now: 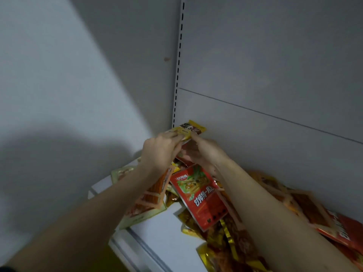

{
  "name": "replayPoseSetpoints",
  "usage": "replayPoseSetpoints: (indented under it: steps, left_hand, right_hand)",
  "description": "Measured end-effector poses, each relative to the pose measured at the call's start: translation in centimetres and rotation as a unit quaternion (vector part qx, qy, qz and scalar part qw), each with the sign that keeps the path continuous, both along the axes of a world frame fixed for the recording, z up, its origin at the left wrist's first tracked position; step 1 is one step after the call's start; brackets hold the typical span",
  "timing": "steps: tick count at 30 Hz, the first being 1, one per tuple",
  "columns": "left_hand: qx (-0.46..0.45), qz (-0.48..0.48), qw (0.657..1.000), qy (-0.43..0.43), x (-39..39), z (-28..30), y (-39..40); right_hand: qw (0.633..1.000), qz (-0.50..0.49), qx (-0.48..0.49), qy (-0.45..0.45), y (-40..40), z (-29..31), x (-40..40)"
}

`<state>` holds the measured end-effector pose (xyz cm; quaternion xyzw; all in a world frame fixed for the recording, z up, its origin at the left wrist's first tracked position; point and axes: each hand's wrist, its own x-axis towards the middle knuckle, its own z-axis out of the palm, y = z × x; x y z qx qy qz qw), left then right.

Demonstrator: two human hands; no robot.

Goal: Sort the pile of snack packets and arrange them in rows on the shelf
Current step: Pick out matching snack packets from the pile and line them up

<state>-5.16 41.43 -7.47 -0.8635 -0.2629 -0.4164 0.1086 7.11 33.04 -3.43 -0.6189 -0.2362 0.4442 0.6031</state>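
Observation:
A small yellow snack packet (191, 128) is held up near the shelf's back left corner. My left hand (160, 152) pinches its left end, and my right hand (204, 154) holds its right underside with curled fingers. Below my hands lies a loose pile of snack packets (225, 238) on the white shelf (163, 230). A red packet with green print (200, 197) lies on top between my forearms. Orange and pale green packets (149, 205) lie under my left forearm.
The grey back panel (265, 75) rises behind the shelf, with a slotted upright (179, 61) at its left edge. A grey wall (59, 85) stands to the left. More red and orange packets (324, 218) stretch along the back right. The shelf's front lip (133, 244) runs diagonally.

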Motion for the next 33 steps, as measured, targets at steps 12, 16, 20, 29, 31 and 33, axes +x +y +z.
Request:
replayPoseSetpoints:
  steps: [12, 16, 20, 29, 31, 33]
  left_hand:
    - [-0.595, -0.076, 0.739, -0.308, -6.0, 2.8, -19.0]
    - [-0.776, -0.146, 0.574, -0.215, -9.6, 1.0, -24.0]
    - [-0.74, -0.165, 0.628, -0.175, -10.2, -0.4, -26.1]
    - [-0.701, -0.123, 0.641, -0.286, -13.0, -0.7, -17.7]
    - [-0.688, -0.135, 0.625, -0.343, -12.3, -0.7, -15.1]
    - [-0.689, -0.139, 0.605, -0.373, -11.4, -0.8, -13.0]
  right_hand:
    - [0.983, 0.055, 0.017, -0.176, -18.5, 0.6, -0.6]
    - [0.981, 0.125, 0.025, -0.143, -23.6, -2.0, -2.3]
    - [0.976, 0.151, 0.032, -0.156, -23.7, -1.8, -4.0]
    - [0.975, 0.106, -0.009, -0.195, -18.8, -1.6, -4.8]
    - [0.97, 0.086, -0.014, -0.227, -16.2, -1.6, -3.9]
    - [0.957, 0.076, -0.022, -0.279, -12.9, -1.5, -3.4]
